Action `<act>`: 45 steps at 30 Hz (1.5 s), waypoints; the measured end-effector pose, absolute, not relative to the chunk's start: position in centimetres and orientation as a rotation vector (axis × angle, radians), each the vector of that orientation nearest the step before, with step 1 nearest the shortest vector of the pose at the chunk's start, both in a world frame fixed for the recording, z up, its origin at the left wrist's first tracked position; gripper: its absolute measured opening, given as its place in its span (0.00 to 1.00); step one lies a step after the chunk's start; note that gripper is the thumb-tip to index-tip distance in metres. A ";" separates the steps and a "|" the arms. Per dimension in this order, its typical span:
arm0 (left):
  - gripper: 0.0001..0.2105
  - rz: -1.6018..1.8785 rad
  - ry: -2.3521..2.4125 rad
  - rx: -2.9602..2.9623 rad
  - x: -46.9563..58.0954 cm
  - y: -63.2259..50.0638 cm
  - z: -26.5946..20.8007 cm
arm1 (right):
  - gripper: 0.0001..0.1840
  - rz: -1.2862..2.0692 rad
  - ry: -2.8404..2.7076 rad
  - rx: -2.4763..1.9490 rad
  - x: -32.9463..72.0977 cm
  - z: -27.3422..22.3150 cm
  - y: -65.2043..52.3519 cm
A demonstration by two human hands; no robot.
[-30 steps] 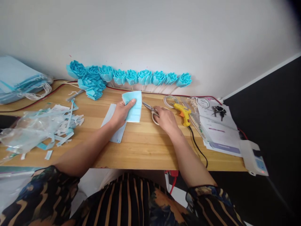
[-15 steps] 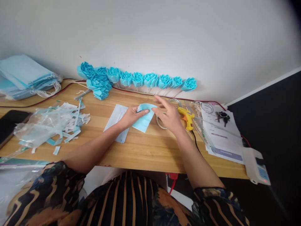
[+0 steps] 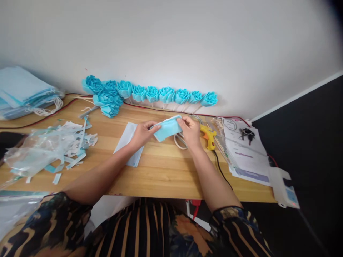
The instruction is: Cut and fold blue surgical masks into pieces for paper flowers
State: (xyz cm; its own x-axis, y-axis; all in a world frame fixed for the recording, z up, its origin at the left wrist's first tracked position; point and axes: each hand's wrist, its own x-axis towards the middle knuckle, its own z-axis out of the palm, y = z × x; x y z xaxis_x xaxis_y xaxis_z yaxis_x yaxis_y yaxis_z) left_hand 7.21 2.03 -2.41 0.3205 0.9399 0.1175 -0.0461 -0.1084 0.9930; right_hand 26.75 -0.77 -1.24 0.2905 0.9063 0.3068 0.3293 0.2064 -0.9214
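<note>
Between my two hands a light blue piece of face mask fabric (image 3: 168, 129) is stretched out above the table. My left hand (image 3: 144, 134) pinches its left end between thumb and fingers. At the right end my right hand (image 3: 189, 130) grips the upper corner the same way. Under and beside my left wrist lies a flat, pale face mask (image 3: 125, 137). Just past my right hand are a roll of tape (image 3: 180, 141) and a yellow glue gun (image 3: 209, 137) with a black cord.
Blue fabric flowers (image 3: 152, 94) on sticks lean along the wall. Fabric scraps (image 3: 77, 150) and a clear plastic bag (image 3: 40, 146) lie at left, with a stack of masks (image 3: 25, 89) behind and a phone (image 3: 10, 141). Papers (image 3: 248, 157) with keys (image 3: 247, 135) lie at right.
My right hand, earlier with raised, spread fingers, has closed on the fabric's right end. The piece has turned from hanging lengthwise to lying crosswise, folded along its top. The view has shifted slightly.
</note>
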 end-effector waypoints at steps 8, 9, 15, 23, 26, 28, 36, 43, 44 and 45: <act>0.13 1.086 0.963 1.468 7.0 2.4 -2.8 | 0.16 0.479 -1.141 -1.337 26.8 -2.3 -0.4; 0.13 1.093 0.973 1.458 7.0 2.4 -2.7 | 0.16 0.448 -1.157 -1.351 26.7 -2.2 -0.5; 0.16 1.098 0.994 1.296 7.0 2.3 -2.6 | 0.17 0.318 -1.212 -1.383 26.1 -1.9 -1.1; 0.22 1.102 0.809 1.079 7.4 2.4 -2.5 | 0.19 0.227 -1.282 -1.407 25.7 -2.5 -0.9; 0.23 1.097 0.808 1.099 7.2 2.3 -2.3 | 0.22 0.223 -1.287 -1.413 25.8 -2.9 -0.7; 0.23 1.097 0.808 1.112 7.1 2.4 -2.3 | 0.23 0.237 -1.286 -1.403 26.0 -3.2 -0.6; 0.23 1.169 0.766 0.998 6.6 3.5 -3.0 | 0.21 0.293 -0.883 -1.327 28.7 -3.9 0.9; 0.18 1.247 0.662 0.840 6.6 3.8 -2.9 | 0.18 0.290 -0.838 -1.256 28.8 -3.6 1.3; 0.18 1.248 0.647 0.820 6.6 3.8 -2.9 | 0.18 0.303 -0.840 -1.247 28.7 -3.5 1.2; 0.17 1.244 0.634 0.804 6.6 3.8 -3.0 | 0.17 0.314 -0.841 -1.236 28.6 -3.4 1.1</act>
